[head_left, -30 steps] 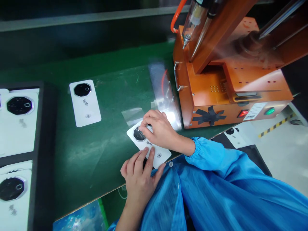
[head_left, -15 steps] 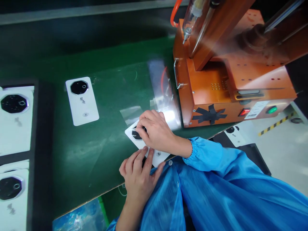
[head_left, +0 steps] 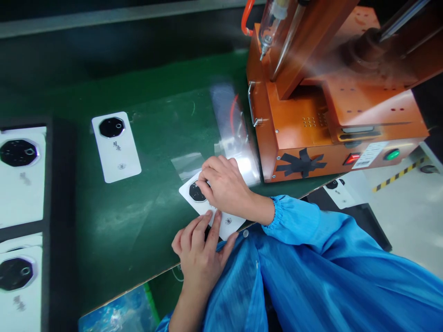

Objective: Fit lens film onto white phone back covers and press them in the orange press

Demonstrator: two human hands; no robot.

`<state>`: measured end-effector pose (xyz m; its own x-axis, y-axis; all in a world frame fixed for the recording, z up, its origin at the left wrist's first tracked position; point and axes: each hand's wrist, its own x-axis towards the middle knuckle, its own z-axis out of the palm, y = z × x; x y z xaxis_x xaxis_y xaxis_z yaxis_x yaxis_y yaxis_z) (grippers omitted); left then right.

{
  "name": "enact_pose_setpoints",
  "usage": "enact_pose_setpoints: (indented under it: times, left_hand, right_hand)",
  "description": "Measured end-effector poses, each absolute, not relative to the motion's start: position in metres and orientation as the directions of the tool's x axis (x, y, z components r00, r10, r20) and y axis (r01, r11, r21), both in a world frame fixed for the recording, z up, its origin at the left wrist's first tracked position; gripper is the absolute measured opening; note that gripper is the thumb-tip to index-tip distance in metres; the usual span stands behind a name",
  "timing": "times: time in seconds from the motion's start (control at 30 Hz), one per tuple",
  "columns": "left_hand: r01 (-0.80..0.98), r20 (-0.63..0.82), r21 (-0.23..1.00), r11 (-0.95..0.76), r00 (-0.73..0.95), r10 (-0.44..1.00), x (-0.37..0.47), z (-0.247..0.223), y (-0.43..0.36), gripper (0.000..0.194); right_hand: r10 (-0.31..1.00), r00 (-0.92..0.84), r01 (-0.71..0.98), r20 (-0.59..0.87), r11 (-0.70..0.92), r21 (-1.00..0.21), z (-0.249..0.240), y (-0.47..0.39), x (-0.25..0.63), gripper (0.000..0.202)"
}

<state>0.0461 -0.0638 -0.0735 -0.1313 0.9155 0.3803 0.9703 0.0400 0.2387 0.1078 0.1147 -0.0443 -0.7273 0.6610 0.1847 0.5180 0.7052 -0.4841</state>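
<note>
A white phone back panel [head_left: 228,222] with a black octagonal camera area lies slanted on the green mat, close to the table's front edge. Over its upper part is my right hand [head_left: 224,182], fingers curled, with thumb and forefinger pinched at the camera area. What those fingertips hold, if anything, is hidden. My left hand [head_left: 200,249] rests its stretched fingertips on the panel's lower left side, the thumb spread apart near the bottom edge. Another white phone back panel [head_left: 119,159] lies flat on the mat farther left.
An orange press machine [head_left: 297,133] with lit red and green switches stands at the right. Clear plastic film [head_left: 228,120] lies beside it. At the left, a black tray [head_left: 48,184] holds several white panels. A further panel [head_left: 339,191] lies low at the right, beyond the table edge.
My right hand's thumb and fingers have shifted very slightly on the panel, showing more of the camera area. My left hand stays in place. The view has moved a little.
</note>
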Motion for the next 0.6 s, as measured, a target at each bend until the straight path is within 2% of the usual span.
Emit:
enact_pose_setpoints:
  times: [0.3,0.5,0.6]
  left_hand:
    - [0.973,0.368,0.228,0.038,-0.122,0.922,0.046,-0.072,-0.065,0.064]
    - [0.970,0.348,0.239,0.053,-0.136,0.928,0.046,-0.071,-0.065,0.063]
    - [0.966,0.337,0.252,0.060,-0.146,0.930,0.047,-0.071,-0.065,0.062]
  right_hand:
    - [0.620,-0.748,0.510,0.236,0.765,-0.392,-0.045,0.115,0.111,0.022]
    - [0.541,-0.773,0.508,0.331,0.841,-0.188,-0.040,0.112,0.117,0.024]
    - [0.531,-0.770,0.503,0.353,0.846,-0.176,-0.030,0.109,0.130,0.021]
